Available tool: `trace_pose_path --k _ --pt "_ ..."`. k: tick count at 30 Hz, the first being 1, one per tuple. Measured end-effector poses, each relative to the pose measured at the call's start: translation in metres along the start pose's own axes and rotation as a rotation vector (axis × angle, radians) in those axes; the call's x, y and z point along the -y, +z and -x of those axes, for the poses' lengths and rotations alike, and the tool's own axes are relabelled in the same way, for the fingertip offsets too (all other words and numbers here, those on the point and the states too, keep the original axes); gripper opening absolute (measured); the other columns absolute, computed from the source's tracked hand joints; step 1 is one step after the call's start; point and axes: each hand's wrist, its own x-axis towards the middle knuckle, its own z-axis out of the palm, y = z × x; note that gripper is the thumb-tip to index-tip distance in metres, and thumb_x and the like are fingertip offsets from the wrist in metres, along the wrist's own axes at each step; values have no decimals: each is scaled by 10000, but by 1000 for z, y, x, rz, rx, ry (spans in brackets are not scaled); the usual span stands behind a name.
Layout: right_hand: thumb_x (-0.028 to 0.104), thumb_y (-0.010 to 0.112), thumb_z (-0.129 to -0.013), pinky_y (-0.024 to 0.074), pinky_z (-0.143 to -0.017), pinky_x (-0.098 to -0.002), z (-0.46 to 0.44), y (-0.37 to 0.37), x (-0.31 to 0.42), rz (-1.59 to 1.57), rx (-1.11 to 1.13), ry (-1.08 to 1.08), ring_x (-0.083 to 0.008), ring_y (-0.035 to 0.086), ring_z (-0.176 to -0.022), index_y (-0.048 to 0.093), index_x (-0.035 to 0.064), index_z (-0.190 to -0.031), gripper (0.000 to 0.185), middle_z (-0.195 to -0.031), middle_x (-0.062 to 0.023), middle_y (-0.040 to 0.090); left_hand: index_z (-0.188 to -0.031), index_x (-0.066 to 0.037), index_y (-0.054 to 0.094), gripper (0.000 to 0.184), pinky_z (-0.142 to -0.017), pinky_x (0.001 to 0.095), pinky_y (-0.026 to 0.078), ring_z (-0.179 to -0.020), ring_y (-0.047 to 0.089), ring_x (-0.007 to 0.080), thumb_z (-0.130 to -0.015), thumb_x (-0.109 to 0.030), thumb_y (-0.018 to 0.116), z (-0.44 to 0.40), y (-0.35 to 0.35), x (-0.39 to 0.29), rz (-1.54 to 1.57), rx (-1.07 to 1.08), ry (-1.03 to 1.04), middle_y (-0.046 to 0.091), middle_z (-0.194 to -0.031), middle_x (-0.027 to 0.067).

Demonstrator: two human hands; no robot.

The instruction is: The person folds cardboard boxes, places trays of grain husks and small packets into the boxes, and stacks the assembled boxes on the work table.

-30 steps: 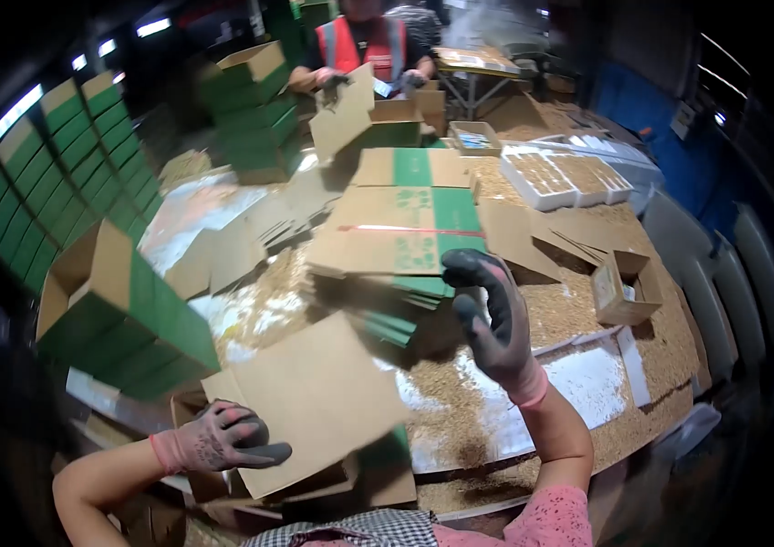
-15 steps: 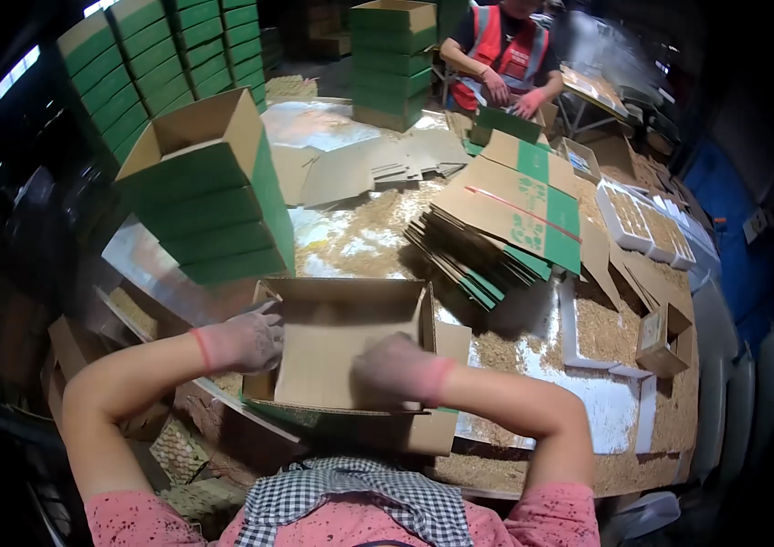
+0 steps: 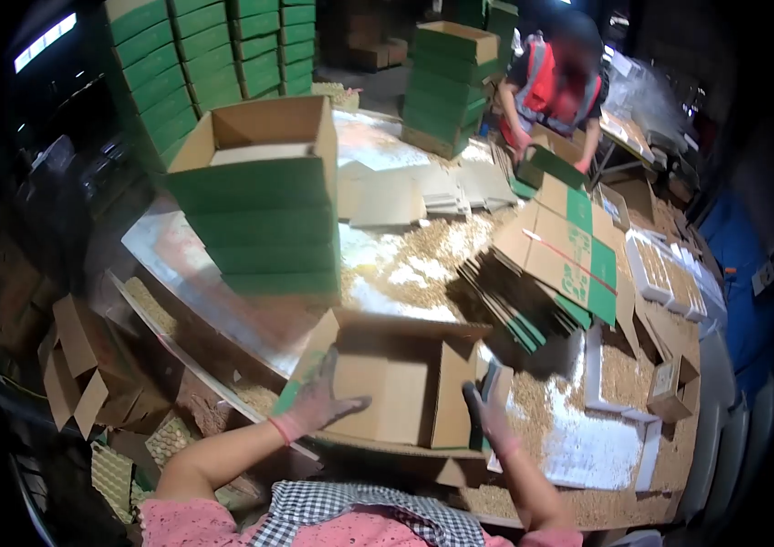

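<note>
A cardboard box (image 3: 391, 374), green outside and brown inside, sits in front of me with its top facing up and its inside bare. My left hand (image 3: 318, 403), in a thin gloved covering, lies against the box's left wall, fingers spread and thumb stretched inward over the near edge. On the opposite side, my right hand (image 3: 491, 410) clasps the right wall, its dark thumb on the inner side and its fingers outside. Beyond the box, a stack of similar green boxes (image 3: 268, 232) stands on the table, the top one holding a pale sheet.
Flattened green-and-brown cartons (image 3: 560, 246) lie piled to the right, with grey cardboard sheets (image 3: 396, 196) behind. White frames (image 3: 619, 401) and a small carton (image 3: 674, 387) rest among husks. Across the table, a co-worker in a red vest (image 3: 546, 87) handles a green box. Tall box stacks (image 3: 150, 82) stand back left.
The box has shifted right and turned, and a right-hand flap now shows. My right hand has left its inside for the right wall. My view has swung, so the surroundings sit further right.
</note>
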Motion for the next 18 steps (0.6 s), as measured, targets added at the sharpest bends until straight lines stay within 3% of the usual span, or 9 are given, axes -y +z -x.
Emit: trace_pose_path --k 2,4,6,7,9,13,14,16,18 --pt "297 564 -934 268 -1116 -370 13 15 -13 -363 66 250 -293 279 -1376 198 -67 -1440 723 -1480 -219 270 -1446 70 153 1102 -1126 408 249 -1362 277 399 -731 -554 714 -4 -3 17 67 12 47 268 -1459 279" --pt "371 606 -904 415 -994 -341 13 21 29 -636 -156 273 -224 537 -1140 475 2 -1307 561 -1243 -107 561 -1482 9 60 1096 -1139 399 215 -1397 217 378 -752 -428 750 -11 -16 2 36 85 87 214 -1497 251" --pt "297 662 -856 488 -883 -314 -5 -3 55 -1054 -159 385 -160 592 -1003 581 75 -1167 390 -1116 -44 603 -1482 2 112 1002 -1123 409 245 -1374 263 377 -795 -405 719 -27 -35 -22 155 75 217 228 -1491 241" --pt "283 663 -853 495 -876 -319 -22 -17 47 -1093 -191 357 -171 599 -994 588 77 -1148 368 -1086 -42 615 -1462 7 203 862 -1103 403 278 -1339 325 370 -844 -358 680 -47 -33 -12 131 -86 489 317 -1445 235" --pt "202 608 -897 492 -887 -328 -49 -48 85 -1130 -305 56 -176 588 -999 542 77 -1206 339 -1057 -33 603 -1382 21 345 673 -1066 379 331 -1258 426 307 -879 -315 642 -64 -98 -50 624 -113 458 441 -1363 199" --pt "262 525 -950 448 -999 -333 -140 -108 167 -1154 -325 -224 -189 494 -1216 399 6 -1390 524 -1378 -98 457 -1386 -6 361 579 -1004 355 396 -1194 477 242 -917 -276 568 -73 -229 12 559 -738 559 461 -1329 139" --pt "363 532 -950 441 -985 -345 -196 -141 126 -1292 -170 -255 -224 571 -1074 511 51 -1300 470 -1233 -88 568 -1387 -12 365 557 -988 349 413 -1178 489 226 -927 -266 549 -86 -257 41 439 -854 475 467 -1321 123" --pt "313 455 -989 491 -910 -313 -210 -107 223 -1296 -37 -359 -184 594 -1028 524 57 -1285 397 -1154 -70 621 -1383 -18 375 537 -988 339 413 -1156 502 206 -936 -273 529 -120 -287 88 496 -789 382 481 -1298 102" --pt "398 519 -962 491 -710 -268 -245 -76 278 -1227 -68 -262 -107 554 -767 612 125 -1047 301 -876 -14 619 -1371 -39 388 542 -1009 323 399 -1136 513 202 -898 -221 582 -144 -293 121 545 -671 416 489 -1284 96"
